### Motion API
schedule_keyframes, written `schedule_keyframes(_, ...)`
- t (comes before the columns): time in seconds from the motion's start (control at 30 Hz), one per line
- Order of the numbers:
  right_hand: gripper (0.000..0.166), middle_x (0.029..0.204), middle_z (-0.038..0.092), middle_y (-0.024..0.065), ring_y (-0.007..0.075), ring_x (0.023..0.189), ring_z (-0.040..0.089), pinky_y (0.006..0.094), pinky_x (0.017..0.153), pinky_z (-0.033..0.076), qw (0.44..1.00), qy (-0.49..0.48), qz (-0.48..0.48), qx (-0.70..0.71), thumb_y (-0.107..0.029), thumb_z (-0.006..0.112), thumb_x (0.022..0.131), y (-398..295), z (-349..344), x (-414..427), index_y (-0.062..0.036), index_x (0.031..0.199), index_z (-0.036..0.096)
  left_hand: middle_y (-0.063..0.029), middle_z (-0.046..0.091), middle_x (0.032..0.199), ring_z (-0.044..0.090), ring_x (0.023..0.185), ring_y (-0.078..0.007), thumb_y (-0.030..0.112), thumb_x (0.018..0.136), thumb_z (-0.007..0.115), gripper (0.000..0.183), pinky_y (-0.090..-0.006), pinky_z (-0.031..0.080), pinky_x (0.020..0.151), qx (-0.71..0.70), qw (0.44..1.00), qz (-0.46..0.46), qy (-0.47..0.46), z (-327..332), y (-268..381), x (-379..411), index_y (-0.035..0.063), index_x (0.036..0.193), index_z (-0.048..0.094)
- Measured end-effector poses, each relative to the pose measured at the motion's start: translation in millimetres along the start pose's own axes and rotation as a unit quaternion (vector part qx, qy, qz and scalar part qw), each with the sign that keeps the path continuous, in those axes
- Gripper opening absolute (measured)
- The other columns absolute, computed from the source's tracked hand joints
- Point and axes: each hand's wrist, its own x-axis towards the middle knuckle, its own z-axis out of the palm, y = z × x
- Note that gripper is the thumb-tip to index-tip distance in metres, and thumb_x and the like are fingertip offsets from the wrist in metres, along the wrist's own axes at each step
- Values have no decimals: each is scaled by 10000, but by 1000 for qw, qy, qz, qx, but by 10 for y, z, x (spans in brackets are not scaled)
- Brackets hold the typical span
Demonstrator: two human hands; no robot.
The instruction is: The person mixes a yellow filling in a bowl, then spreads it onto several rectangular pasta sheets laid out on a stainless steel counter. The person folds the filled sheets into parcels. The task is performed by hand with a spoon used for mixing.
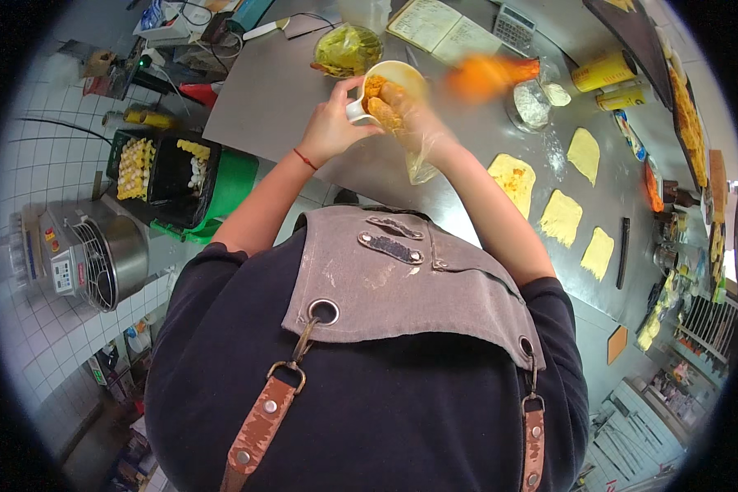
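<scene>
Over the steel table my left hand holds a white cup by its rim and handle side, tilted so its mouth shows. My right hand, in a clear plastic glove, reaches into the cup; its fingers are smeared with an orange, crumbly filling. Whether they grip any of it cannot be told. Right of my right forearm lies a flat dough piece with bits of orange filling on it. More flat dough pieces lie farther right. A blurred orange object shows beyond the cup.
A bowl of yellow-green food under plastic stands behind the cup. A knife, an open notebook and a calculator lie at the far side. At right are a bowl of flour and a dark bar.
</scene>
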Motion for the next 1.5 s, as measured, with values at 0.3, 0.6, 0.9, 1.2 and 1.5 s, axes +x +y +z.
schedule_keyframes(0.3, 397, 1154, 679, 134, 263, 981, 658, 366, 838, 507, 1000, -30, -5, -7, -358, 497, 1001, 203, 165, 167, -71, 1251, 610, -157, 695, 1089, 694, 988, -297, 289, 655, 905, 847, -382, 545, 829, -51, 997, -43, 32, -87, -1026, -212, 90, 1340, 447)
schedule_keyframes(0.6, 287, 901, 693, 84, 160, 802, 664, 281, 733, 536, 933, 157, 260, 193, -245, 648, 946, 1133, 358, -1130, 26, 1036, 674, -156, 714, 1034, 710, 940, -263, 291, 670, 905, 847, -359, 552, 795, -123, 987, -58, 86, -330, -1854, -394, 65, 1340, 439)
schedule_keyframes(0.9, 308, 939, 667, 87, 163, 831, 660, 281, 772, 557, 807, 267, 362, 383, -230, 683, 936, 776, 611, -1318, 45, 1062, 622, -212, 592, 1219, 649, 1081, -299, 228, 721, 885, 886, -391, 566, 855, -107, 989, -95, 44, -325, -2246, -345, 12, 1396, 353)
schedule_keyframes(1.2, 252, 918, 672, 94, 160, 764, 634, 293, 722, 557, 731, 368, 403, 411, -196, 706, 923, 606, 509, -1700, 15, 1041, 635, -242, 362, 1484, 359, 1367, -365, 297, 824, 743, 764, -485, 279, 1137, 94, 969, 229, -27, 39, -2345, -654, -5, 1416, 366)
schedule_keyframes(1.5, 245, 871, 672, 64, 131, 745, 610, 277, 719, 525, 758, 385, 393, 351, -247, 653, 959, 497, 281, -2201, -8, 1017, 656, -290, 217, 1567, 172, 1483, -398, 405, 956, 520, 795, -484, 119, 1218, 228, 954, 133, -139, 1204, -1600, -453, -113, 1483, 228)
